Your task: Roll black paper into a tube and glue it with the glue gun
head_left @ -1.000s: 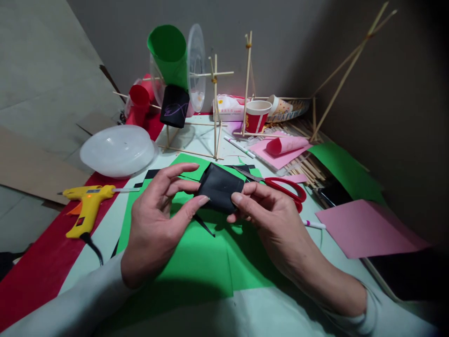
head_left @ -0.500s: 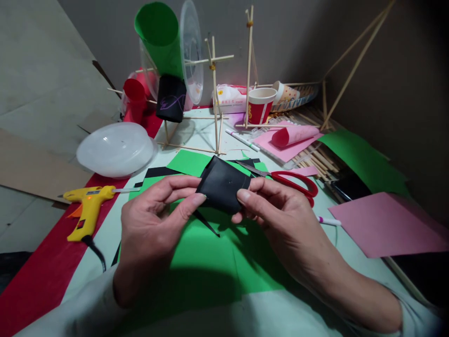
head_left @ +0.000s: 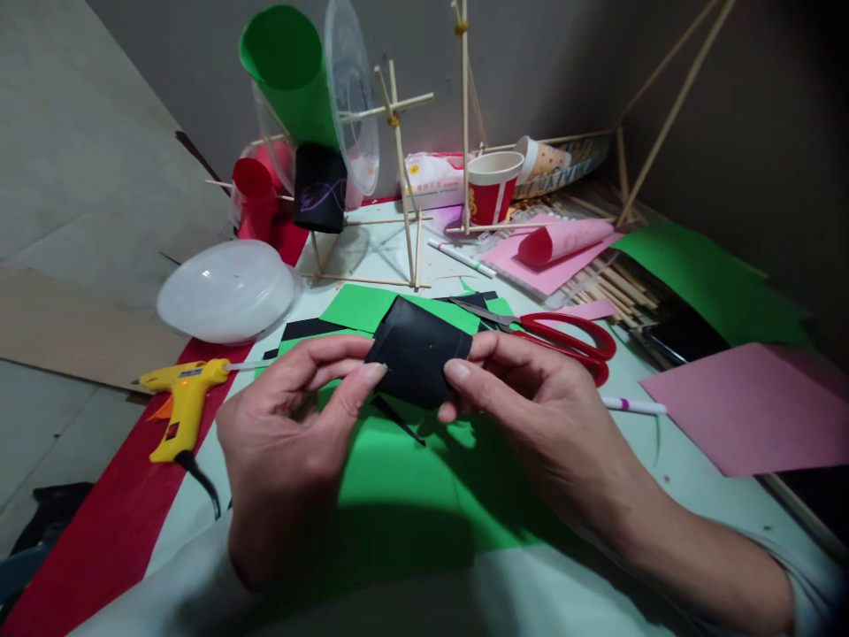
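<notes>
Both hands hold a piece of black paper curled into a short tube above a green paper sheet. My left hand pinches its left edge between thumb and fingers. My right hand grips its right edge with the thumb on top. A thin black paper sliver pokes out below the tube.
Red scissors lie just right of the hands, a white marker beside them. A yellow glue gun lies at the left near a clear plastic lid. Behind stand a stick frame with green, black and red paper tubes, a paper cup, pink sheets.
The hands keep the same grip on the black tube; my left fingers have closed in slightly. The view has shifted a little, so the scene sits lower and more to the right.
</notes>
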Available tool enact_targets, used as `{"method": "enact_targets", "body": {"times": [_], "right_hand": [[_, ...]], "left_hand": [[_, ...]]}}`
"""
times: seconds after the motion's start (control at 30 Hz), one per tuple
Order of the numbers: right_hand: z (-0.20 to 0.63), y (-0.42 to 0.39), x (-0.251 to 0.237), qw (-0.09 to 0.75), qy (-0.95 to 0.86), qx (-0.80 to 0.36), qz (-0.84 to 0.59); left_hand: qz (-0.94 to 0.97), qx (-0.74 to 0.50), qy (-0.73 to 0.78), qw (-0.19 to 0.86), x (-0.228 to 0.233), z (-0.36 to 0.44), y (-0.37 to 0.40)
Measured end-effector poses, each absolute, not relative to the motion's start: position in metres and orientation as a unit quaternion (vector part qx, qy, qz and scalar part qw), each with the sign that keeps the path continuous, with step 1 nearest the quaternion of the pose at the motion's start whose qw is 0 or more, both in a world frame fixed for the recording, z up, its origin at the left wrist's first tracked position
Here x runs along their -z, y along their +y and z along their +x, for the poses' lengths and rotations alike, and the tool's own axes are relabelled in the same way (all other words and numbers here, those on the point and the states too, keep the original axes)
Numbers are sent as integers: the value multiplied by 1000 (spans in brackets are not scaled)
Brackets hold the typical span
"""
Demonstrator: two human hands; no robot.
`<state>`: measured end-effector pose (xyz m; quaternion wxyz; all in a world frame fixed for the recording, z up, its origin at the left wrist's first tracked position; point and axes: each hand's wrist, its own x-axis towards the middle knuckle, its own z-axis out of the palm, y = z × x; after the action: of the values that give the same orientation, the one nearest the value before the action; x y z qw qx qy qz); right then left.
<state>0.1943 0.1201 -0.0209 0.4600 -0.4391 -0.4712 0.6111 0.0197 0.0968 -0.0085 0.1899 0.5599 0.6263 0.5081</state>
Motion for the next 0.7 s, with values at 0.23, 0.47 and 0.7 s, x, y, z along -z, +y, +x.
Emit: {"method": "enact_targets", "body": {"times": [0.23, 0.47, 0.7], "right_hand": [[193, 119, 19, 449, -443, -648, -427], [194, 121, 23, 462, -399, -686, -395], [195, 121, 25, 462, -406, -681, -397]], "left_hand": [[575, -517, 619, 139, 12, 21, 98], [607, -530, 582, 112, 16, 20, 97], [577, -517, 604, 186, 13, 16, 99]]}}
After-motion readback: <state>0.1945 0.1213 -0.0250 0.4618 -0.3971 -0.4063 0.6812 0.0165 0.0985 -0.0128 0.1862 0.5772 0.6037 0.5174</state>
